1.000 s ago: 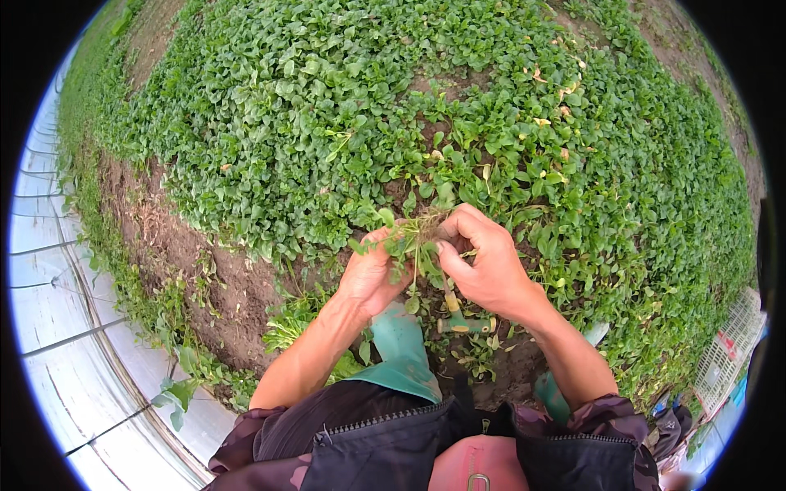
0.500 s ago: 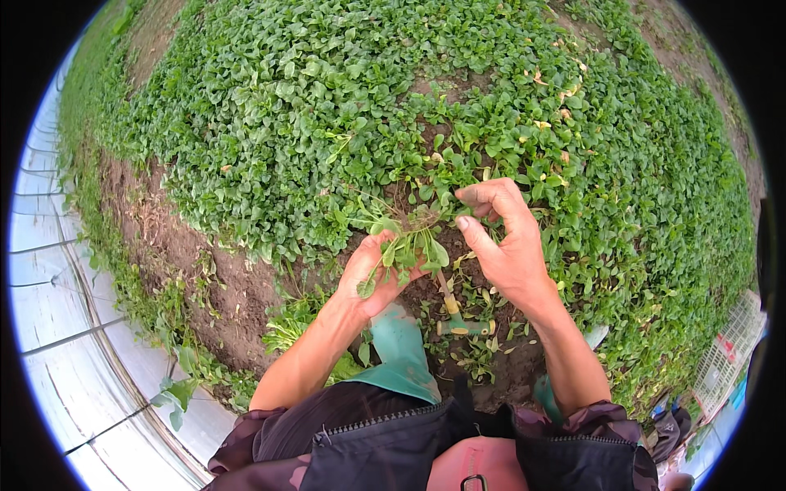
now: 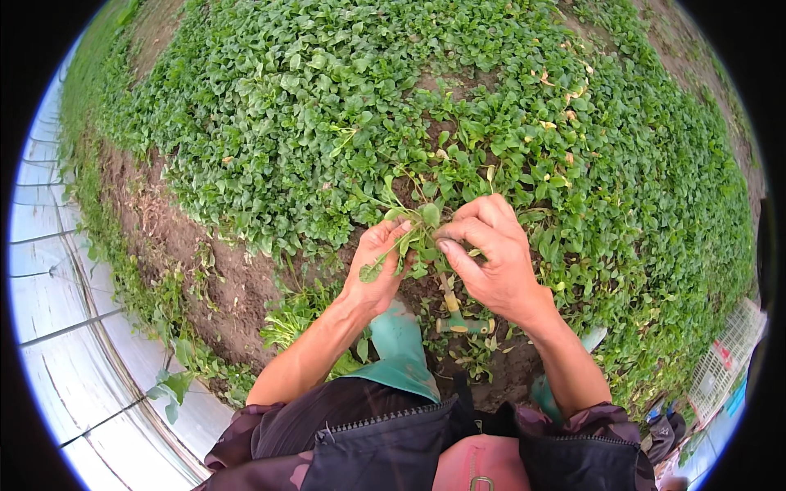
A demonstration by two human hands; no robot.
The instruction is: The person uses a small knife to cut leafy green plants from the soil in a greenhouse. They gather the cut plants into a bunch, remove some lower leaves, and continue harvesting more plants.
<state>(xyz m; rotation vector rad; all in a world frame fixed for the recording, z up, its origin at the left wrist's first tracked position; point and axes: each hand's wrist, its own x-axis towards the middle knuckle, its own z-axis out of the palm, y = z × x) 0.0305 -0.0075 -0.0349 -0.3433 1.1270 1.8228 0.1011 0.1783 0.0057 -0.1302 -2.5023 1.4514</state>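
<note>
My left hand [image 3: 379,263] is closed around the stems of a small leafy green plant [image 3: 422,239], uprooted and held above the bed. At the plant's right side, my right hand [image 3: 495,258] has thumb and fingers pinched together on its edge; the exact bit between the fingertips is hidden. Below the hands, a hand tool with a green and yellow T-shaped handle [image 3: 465,326] rests on the soil, its far end out of sight.
Dense low leafy greens [image 3: 311,98] cover the bed ahead. Bare soil [image 3: 233,286] lies to the left, beside white sheeting [image 3: 74,327]. My green boot [image 3: 399,340] stands just below my left hand. A pale plastic crate [image 3: 725,352] sits at the far right.
My right hand has moved left and slightly down, its fingers closing from a loose spread onto the plant. The plant's leaves have shifted, and the left hand has turned a little, its thumb now up.
</note>
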